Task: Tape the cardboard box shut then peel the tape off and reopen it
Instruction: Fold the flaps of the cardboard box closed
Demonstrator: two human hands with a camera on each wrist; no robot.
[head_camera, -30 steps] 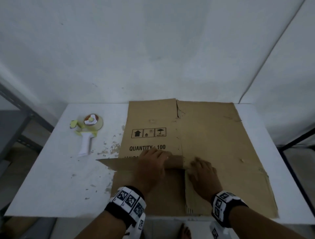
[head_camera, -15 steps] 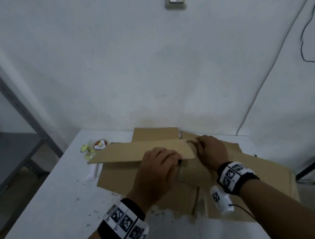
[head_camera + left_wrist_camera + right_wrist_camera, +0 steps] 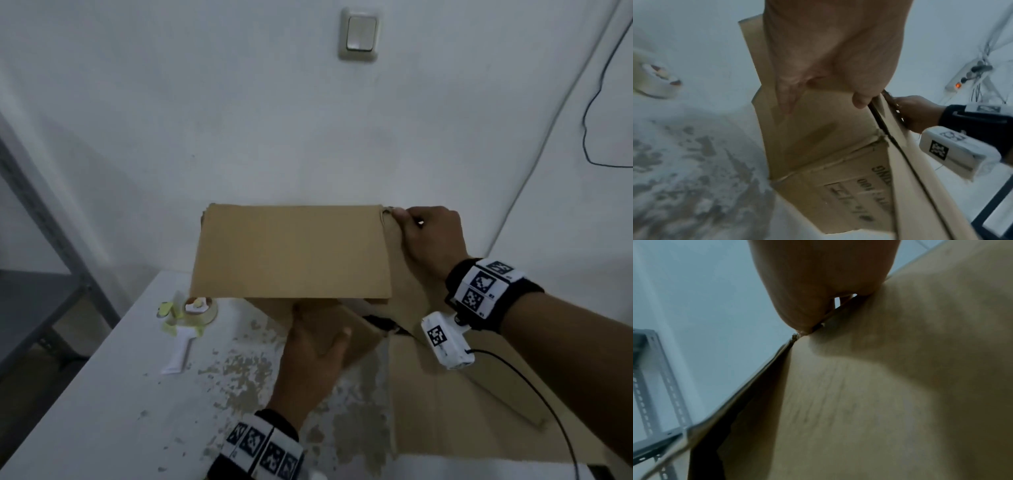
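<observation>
The table (image 3: 102, 394) is carrying the half-raised box (image 3: 291, 253), which is hiding its own interior. The right hand (image 3: 428, 236) is pinching the top corner; the left hand (image 3: 315, 356) is gripping a lower flap. The tape dispenser (image 3: 191, 315) is lying left, blurred.

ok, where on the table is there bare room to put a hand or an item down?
Free: near-left table, between the tape dispenser and the front edge, left of the left hand. Crowded: the cardboard box covers the centre and right, with both hands gripping it, right hand at its top corner.
</observation>
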